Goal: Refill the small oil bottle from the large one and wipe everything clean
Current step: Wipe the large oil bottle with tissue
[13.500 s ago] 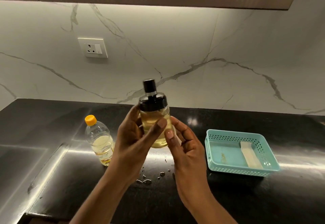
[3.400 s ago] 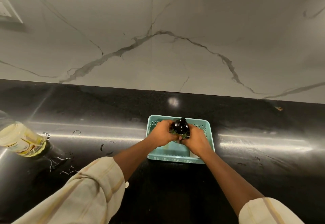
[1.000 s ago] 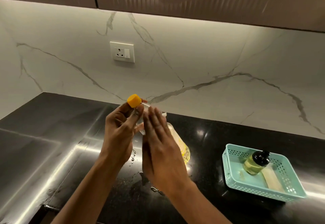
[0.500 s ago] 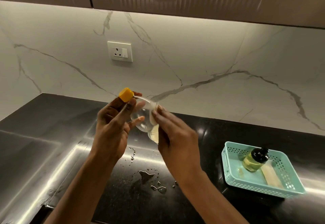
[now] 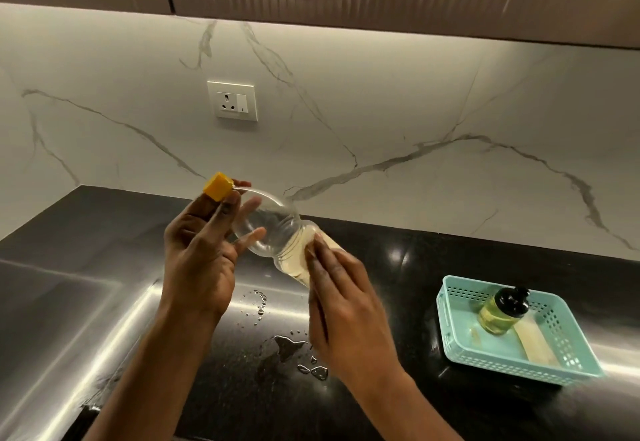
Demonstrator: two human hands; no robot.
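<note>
Two hands hold a tilted large oil bottle (image 5: 273, 229) above a black tabletop (image 5: 408, 264).
The left hand (image 5: 197, 260) has its fingers curled round the bottle's shoulder, just below the yellow cap (image 5: 217, 186). The right hand (image 5: 343, 305) lays straight, closed-together fingers flat on the lower body. The small oil bottle (image 5: 498, 316) sits in a teal basket (image 5: 446, 322) to the right. Spilled drops (image 5: 287, 347) lie under the hands.

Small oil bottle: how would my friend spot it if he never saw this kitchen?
Follow the black counter to its right side, where a teal basket sits. The small bottle sits inside it, next to a pale strip. It has a black top and yellow oil, unlike the big bottle with its orange cap.
</note>
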